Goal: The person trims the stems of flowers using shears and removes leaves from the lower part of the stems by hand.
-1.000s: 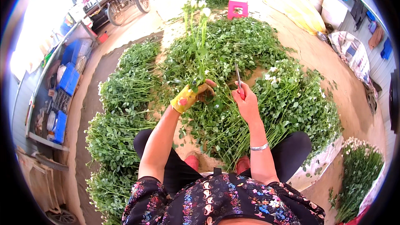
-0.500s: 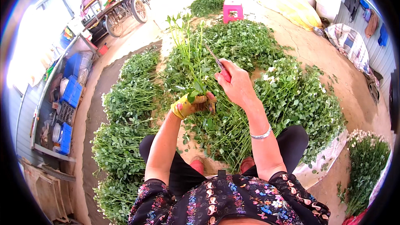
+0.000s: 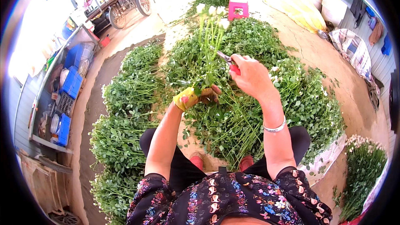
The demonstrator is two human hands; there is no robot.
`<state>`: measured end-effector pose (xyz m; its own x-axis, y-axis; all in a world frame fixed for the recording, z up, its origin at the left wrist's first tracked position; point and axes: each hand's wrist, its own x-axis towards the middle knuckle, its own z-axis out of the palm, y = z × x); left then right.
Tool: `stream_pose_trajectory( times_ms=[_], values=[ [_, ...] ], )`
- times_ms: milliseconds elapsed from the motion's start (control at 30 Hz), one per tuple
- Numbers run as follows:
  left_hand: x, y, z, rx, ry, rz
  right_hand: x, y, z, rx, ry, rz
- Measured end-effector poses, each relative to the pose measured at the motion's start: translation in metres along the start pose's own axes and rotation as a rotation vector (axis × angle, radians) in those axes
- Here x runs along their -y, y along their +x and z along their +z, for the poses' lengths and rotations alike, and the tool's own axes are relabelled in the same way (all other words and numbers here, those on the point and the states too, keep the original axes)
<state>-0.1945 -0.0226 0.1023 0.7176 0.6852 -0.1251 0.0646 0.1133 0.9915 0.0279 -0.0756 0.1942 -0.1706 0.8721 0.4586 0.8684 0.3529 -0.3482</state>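
In my left hand [image 3: 192, 98], wearing a yellow glove, is an upright bunch of long green stems [image 3: 210, 41] topped by white flower heads. My right hand [image 3: 252, 77] is closed on pruning shears [image 3: 225, 57] with red handles, whose blades point up-left at the middle of those stems; whether they touch is unclear. Below both hands lies a wide, loose pile of leafy cut stems [image 3: 225, 129]. My legs [image 3: 298, 141] are bent at either side, with the pile reaching in between them.
Stacked bundles [image 3: 116, 137] line the left side; another bundle [image 3: 360, 177] lies at lower right. A pink stool [image 3: 238, 2] stands beyond the pile. Further out are a wheeled cart [image 3: 143, 4], a rack with blue crates [image 3: 71, 85] and a yellow cover [image 3: 287, 6].
Since a second ago my right hand has risen with the shears toward the stems, shifting slightly right in the last half second. The bunch in my left hand has shifted slightly right.
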Motion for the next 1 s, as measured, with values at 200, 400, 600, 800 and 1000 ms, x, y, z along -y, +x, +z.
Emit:
stream_pose_trajectory(
  times_ms=[200,400,600,800,1000],
  values=[
    [0.004,0.006,-0.006,0.032,0.045,-0.018,-0.001,0.02,-0.025,0.149,-0.143,-0.037],
    [0.002,0.011,-0.004,0.007,0.035,-0.053,-0.001,0.03,-0.032,0.194,-0.212,-0.061],
    [-0.009,0.01,0.0,-0.03,-0.051,0.067,-0.005,0.028,-0.022,0.147,-0.212,-0.118],
    [-0.007,0.015,-0.006,-0.093,-0.155,0.164,-0.01,0.03,-0.003,0.116,-0.056,-0.085],
    [-0.018,0.008,-0.001,-0.212,-0.238,0.226,-0.022,0.029,0.01,0.134,0.126,-0.005]
  ],
)
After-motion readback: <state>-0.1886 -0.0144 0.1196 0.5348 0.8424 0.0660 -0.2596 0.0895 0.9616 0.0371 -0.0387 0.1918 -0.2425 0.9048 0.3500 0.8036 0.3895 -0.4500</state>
